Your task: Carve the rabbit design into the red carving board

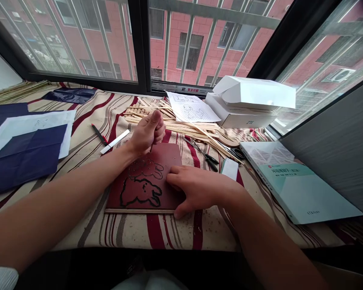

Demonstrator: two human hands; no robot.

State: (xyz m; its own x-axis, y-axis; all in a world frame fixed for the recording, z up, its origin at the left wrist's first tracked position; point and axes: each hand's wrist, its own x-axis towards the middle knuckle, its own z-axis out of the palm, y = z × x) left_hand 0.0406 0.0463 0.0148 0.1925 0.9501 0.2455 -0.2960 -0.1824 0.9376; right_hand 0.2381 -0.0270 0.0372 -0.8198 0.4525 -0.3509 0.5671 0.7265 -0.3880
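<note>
My left hand [149, 133] is a closed fist above the upper part of a reddish-brown board [172, 155]. A thin carving tool [151, 148] pokes down from the fist toward the board; its handle is hidden in my fingers. On the board, a dark rabbit-like outline [141, 193] is cut in thick lines, and a finer outline [147, 168] sits above it. My right hand [196, 186] lies over the board's right side, holding nothing, fingers apart and thumb by the front edge. Small shavings are scattered on the cloth.
Behind the board are thin wooden sticks [196, 128], a drawing sheet [193, 109] and a white box [245, 117]. Pliers-like tool [211, 160], white block [229, 168] and book [299, 181] lie right. Left are a pen [99, 134], white strip [115, 141] and dark blue sheets [27, 151].
</note>
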